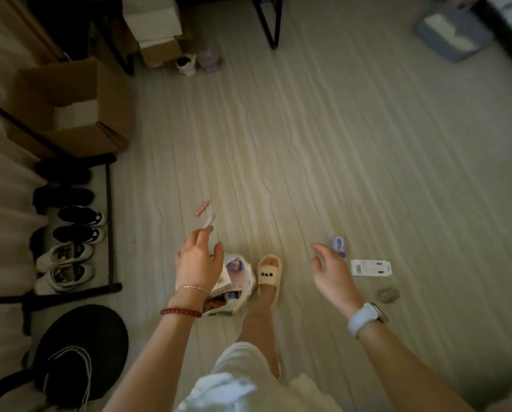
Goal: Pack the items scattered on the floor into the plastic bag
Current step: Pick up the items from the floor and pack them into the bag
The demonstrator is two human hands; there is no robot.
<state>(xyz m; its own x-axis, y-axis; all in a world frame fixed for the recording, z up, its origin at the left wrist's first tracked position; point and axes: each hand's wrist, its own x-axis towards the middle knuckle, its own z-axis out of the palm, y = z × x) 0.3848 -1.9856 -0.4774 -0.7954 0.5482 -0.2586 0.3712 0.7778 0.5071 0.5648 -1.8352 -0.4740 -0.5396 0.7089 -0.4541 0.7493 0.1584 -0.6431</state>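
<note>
A white plastic bag (245,281) with several small boxes in it sits on the pale floor beside my slippered foot (269,272). My left hand (198,260) hovers over the bag's left side, fingers apart; whether it touches the bag is hidden. Just beyond its fingertips lie a thin white strip (209,220) and a small pink packet (202,208). My right hand (329,272) is open and holds nothing. Close to its right are a small blue-and-white box (339,246), a flat white package (370,267) and a brownish hair clip (388,294).
A black shoe rack (109,221) with several pairs of shoes lines the left wall, with an open cardboard box (70,108) behind it. A black round stool (82,346) stands at the lower left. Black chair legs (271,25) and a grey tray (453,34) are at the far end.
</note>
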